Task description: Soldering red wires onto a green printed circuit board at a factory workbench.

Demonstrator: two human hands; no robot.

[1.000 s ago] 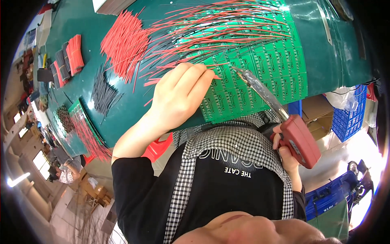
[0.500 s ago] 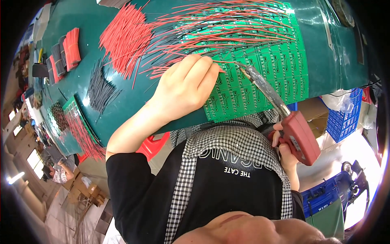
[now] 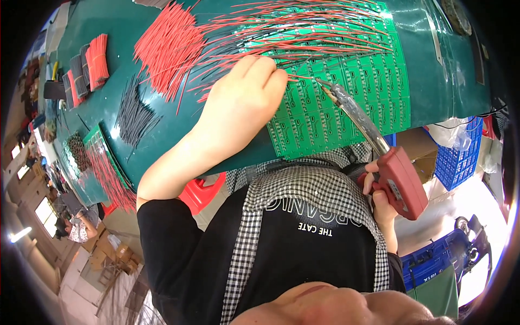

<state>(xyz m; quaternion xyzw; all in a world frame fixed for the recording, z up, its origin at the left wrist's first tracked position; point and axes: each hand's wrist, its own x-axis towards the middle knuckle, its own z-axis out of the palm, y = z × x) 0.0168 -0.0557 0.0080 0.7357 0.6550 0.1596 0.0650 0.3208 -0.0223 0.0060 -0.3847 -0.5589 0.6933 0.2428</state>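
Observation:
My left hand (image 3: 244, 100) is closed in a pinch over the sheet of green circuit boards (image 3: 357, 103). A thin red wire (image 3: 299, 77) sticks out past its fingertips toward the iron's tip. My right hand (image 3: 382, 205) grips the handle of a red soldering gun (image 3: 402, 181), whose long metal barrel points up and left onto the boards. The gun's tip is at or very near the wire's end; I cannot tell if they touch. Rows of red and black wires (image 3: 325, 43) spread across the far part of the boards, some running under my left hand.
On the green table lie a heap of red wires (image 3: 168, 51), a pile of black wires (image 3: 135, 116) and bundled wires (image 3: 97, 60). A wired board (image 3: 103, 157) lies at the left edge. Right of me stands a blue crate (image 3: 460, 154); a red stool (image 3: 203, 194) is below the table.
My left hand has shifted a little up and left, farther along the boards. The soldering gun's tip has moved slightly, and my right hand keeps its grip.

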